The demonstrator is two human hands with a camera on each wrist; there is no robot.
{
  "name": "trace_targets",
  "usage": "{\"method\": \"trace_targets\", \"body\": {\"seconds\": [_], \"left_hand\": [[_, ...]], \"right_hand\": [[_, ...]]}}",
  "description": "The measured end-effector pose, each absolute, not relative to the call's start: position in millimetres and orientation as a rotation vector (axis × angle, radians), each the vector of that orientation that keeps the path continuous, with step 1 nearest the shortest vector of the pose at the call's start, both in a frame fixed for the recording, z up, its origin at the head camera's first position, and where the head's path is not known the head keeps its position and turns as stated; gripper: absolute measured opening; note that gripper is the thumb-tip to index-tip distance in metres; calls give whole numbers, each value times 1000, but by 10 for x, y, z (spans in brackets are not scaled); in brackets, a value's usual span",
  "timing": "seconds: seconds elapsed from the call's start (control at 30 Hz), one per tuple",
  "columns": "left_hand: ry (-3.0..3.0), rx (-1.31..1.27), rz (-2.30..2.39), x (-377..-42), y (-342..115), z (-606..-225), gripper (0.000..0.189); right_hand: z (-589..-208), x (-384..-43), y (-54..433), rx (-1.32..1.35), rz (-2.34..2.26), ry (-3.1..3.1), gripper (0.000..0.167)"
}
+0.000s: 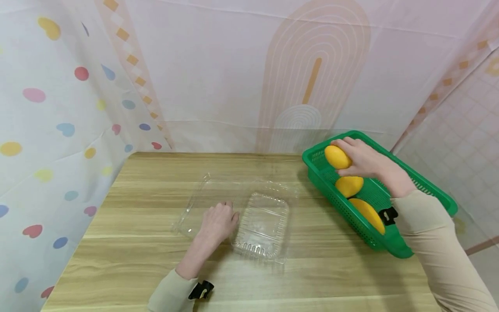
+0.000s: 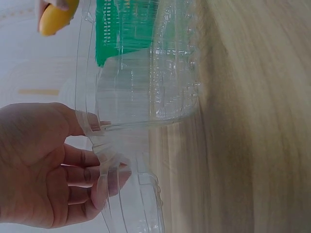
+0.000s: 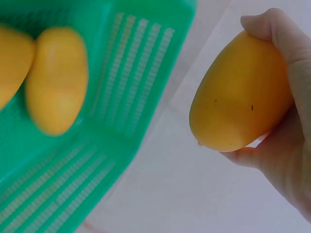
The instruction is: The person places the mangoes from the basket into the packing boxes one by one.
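Note:
In the head view my right hand point(image 1: 363, 157) grips a yellow mango point(image 1: 337, 157) above the far end of the green basket point(image 1: 331, 190). The right wrist view shows thumb and fingers wrapped round this mango point(image 3: 240, 97), its tip pointing down. Two more mangoes, one in the middle point(image 1: 349, 186) and one nearer point(image 1: 367, 215), lie in the basket. On the table, a clear plastic clamshell box point(image 1: 263, 225) lies unfolded. My left hand point(image 1: 219, 221) is at its middle fold; the left wrist view shows thumb and curled fingers point(image 2: 82, 177) holding the plastic edge there.
The wooden table point(image 1: 128, 242) carries the box at its middle and the basket at its right. Behind it hangs a patterned cloth point(image 1: 218, 78); a dotted cloth point(image 1: 58, 173) hangs at the left. Black straps point(image 1: 201, 290) circle both wrists.

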State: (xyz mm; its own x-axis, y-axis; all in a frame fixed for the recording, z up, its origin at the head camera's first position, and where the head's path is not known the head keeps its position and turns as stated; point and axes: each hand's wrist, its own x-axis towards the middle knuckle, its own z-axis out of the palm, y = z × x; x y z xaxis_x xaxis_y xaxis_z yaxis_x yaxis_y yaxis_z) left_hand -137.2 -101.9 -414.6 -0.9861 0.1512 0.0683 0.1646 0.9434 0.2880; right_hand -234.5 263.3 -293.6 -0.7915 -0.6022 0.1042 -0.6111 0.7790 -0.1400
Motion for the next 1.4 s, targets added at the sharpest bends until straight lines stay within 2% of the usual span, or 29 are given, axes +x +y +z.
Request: {"method": "trace_targets", "body": {"seconds": [0.33, 0.73, 1.07, 1.4], "left_hand": [[-3053, -227, -458, -1372, -1023, -4160, 26], [-3053, -226, -454, -1365, -1009, -4171, 25], [-3040, -240, -417, -1369, -1000, -4177, 26], [-3058, -265, -408, -1372, -995, -4191, 29]], "right_hand": [[-3097, -2250, 1920, 1092, 85, -2894, 64], [-3607, -2108, 1282, 1367, -79, -2738, 65], [-3919, -2061, 911, 1511, -253, -2694, 67], [-4083, -2036, 797, 1527, -417, -2688, 63]]}}
